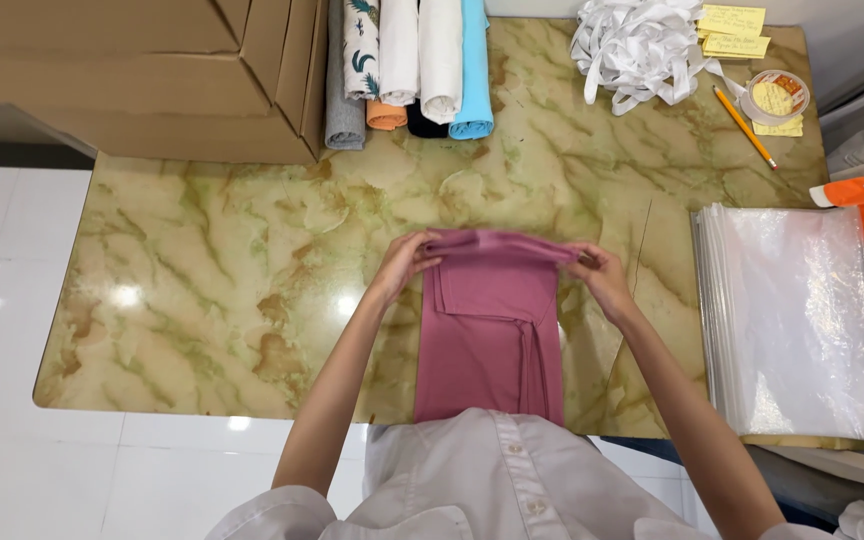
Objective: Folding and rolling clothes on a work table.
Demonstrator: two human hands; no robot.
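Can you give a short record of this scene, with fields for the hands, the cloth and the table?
left hand: grips the far left corner of the pink cloth
right hand: grips the far right corner
pink cloth: folded strip, far end lifted
table: marbled green and tan top
far edge: fabric rolls, white ribbon pile
right side: clear bag stack

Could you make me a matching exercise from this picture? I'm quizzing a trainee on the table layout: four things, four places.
Things:
1 pink garment
2 pencil
3 stack of clear bags
4 cardboard box

Places:
A far left corner
B right edge of the table
C between both hands, table middle
D far right, beside the tape roll

Pairs: 1-C, 2-D, 3-B, 4-A
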